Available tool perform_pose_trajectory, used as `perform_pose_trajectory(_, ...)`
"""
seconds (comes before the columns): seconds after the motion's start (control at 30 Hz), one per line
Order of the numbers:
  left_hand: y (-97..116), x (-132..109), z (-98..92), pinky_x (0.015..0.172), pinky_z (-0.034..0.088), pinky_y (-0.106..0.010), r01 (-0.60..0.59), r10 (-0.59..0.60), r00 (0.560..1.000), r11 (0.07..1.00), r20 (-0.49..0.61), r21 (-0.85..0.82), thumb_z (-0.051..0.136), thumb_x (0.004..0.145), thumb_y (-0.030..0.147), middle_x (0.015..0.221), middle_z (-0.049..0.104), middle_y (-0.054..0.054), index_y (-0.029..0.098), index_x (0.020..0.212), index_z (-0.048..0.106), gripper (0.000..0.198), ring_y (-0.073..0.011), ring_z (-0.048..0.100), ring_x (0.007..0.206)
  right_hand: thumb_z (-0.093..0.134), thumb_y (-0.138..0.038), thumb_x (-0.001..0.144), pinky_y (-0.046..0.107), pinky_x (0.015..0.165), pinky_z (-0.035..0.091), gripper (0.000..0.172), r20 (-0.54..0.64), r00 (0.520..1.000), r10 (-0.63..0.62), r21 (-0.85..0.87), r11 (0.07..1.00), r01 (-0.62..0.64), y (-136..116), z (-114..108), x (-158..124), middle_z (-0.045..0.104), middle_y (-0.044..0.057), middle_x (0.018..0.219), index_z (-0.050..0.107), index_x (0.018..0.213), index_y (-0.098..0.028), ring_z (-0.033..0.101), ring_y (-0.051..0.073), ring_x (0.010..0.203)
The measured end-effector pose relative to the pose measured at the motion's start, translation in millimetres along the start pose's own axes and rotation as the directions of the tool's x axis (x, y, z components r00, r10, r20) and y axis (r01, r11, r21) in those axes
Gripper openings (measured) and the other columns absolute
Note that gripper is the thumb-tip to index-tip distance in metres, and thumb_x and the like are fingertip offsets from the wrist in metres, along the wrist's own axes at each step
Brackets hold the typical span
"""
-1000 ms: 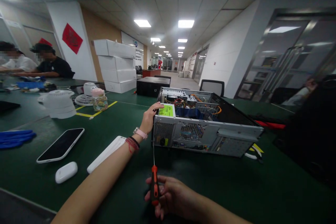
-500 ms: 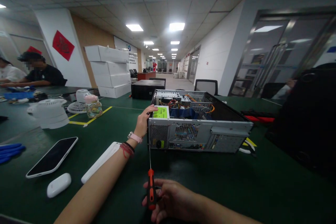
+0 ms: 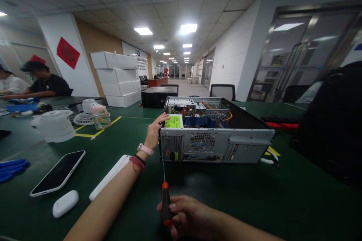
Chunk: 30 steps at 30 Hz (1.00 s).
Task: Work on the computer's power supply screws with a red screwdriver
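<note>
An opened computer case (image 3: 212, 147) lies on its side on the green table, its rear panel facing me. My left hand (image 3: 154, 130) rests on its near left corner, fingers stretched over the top edge beside the power supply (image 3: 174, 121) with its bright green label. The thumb is hidden. In my right hand (image 3: 189, 212) is a screwdriver (image 3: 166, 203) with a red and black handle, closed between thumb and fingers. Its thin shaft points away from me, and the tip meets the lower left edge of the rear panel; any screw there is too small to make out.
Left of my forearm lie a phone (image 3: 58, 173), a white earbud case (image 3: 65, 203) and a long white object (image 3: 109, 177). Blue gloves (image 3: 13, 169), white fans (image 3: 53, 126) and a jar (image 3: 102, 118) are farther left. A black bag (image 3: 330, 128) stands right. Another person sits far left.
My right hand's fingers have shifted around the screwdriver handle, and the handle has turned. The tip stays at the case's lower left edge. My left hand keeps its place; the view has moved slightly.
</note>
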<state>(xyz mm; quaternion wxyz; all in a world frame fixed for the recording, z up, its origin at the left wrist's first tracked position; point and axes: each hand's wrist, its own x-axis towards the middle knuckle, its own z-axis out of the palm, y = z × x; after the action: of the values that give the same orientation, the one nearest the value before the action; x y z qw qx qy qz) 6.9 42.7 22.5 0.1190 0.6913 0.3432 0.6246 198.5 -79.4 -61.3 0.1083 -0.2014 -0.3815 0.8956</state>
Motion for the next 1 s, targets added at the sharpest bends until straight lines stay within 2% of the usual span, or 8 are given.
perform_pose_trajectory(0.2,-0.1,-1.2,1.0,0.111,0.028,-0.041,-0.007,0.007,1.0,1.0,-0.007,0.003,0.028,0.089,0.03,0.126,0.059,-0.006,0.017,0.103,0.066,0.043,-0.021,0.043,0.128,0.068,-0.035,0.067,0.029,0.062,0.044,0.037,0.032,0.999,-0.026,-0.011,1.0,0.026,2.6,-0.8,4.3,0.065,0.005,0.093,0.05,0.092,-0.014,0.062,0.012,0.058)
perform_pose_trajectory(0.33,-0.1,-0.6,0.9,0.111,0.028,-0.041,-0.005,0.005,1.0,1.0,-0.003,0.006,0.028,0.089,0.03,0.126,0.059,-0.006,0.017,0.104,0.066,0.043,-0.0207,0.044,0.128,0.066,-0.039,0.07,0.029,0.063,0.043,0.04,0.041,0.999,0.001,-0.035,0.999,0.0,1.6,-2.4,4.0,0.067,0.007,0.091,0.044,0.094,-0.017,0.061,0.011,0.057)
perform_pose_trajectory(0.43,0.5,-0.5,0.8,0.111,0.028,-0.042,-0.001,0.001,1.0,1.0,-0.001,0.011,0.028,0.089,0.03,0.125,0.059,-0.006,0.017,0.104,0.066,0.042,-0.0207,0.044,0.127,0.064,-0.038,0.071,0.028,0.065,0.043,0.04,0.069,0.997,0.028,-0.055,0.998,-0.025,0.3,-3.7,2.6,0.067,0.007,0.093,0.047,0.1,-0.016,0.061,0.01,0.058)
perform_pose_trajectory(0.63,0.3,-0.2,0.5,0.111,0.028,-0.041,-0.005,0.005,1.0,1.0,-0.003,0.005,0.028,0.09,0.03,0.125,0.059,-0.007,0.017,0.105,0.066,0.043,-0.0209,0.045,0.127,0.059,-0.033,0.071,0.028,0.064,0.043,0.043,0.053,0.999,0.007,-0.03,1.0,-0.005,0.2,-1.4,1.1,0.066,0.007,0.097,0.052,0.109,-0.015,0.061,0.01,0.059)
perform_pose_trajectory(0.8,1.6,-0.2,1.0,0.11,0.03,-0.042,-0.012,0.012,1.0,1.0,-0.014,0.011,0.029,0.089,0.031,0.123,0.06,-0.007,0.016,0.102,0.066,0.043,-0.0219,0.046,0.126,0.053,-0.029,0.068,0.03,0.067,0.043,0.045,0.077,0.997,0.015,0.002,1.0,-0.015,2.0,-2.9,3.0,0.064,0.007,0.101,0.051,0.111,-0.015,0.062,0.012,0.06)
perform_pose_trajectory(1.0,1.1,-0.3,0.8,0.11,0.029,-0.042,-0.021,0.021,1.0,1.0,-0.012,0.013,0.028,0.089,0.03,0.123,0.061,-0.006,0.017,0.103,0.066,0.042,-0.0213,0.045,0.127,0.058,-0.027,0.07,0.029,0.066,0.044,0.045,0.072,0.997,0.023,-0.003,1.0,-0.023,1.0,-3.7,2.1,0.064,0.006,0.099,0.05,0.113,-0.015,0.063,0.011,0.062)
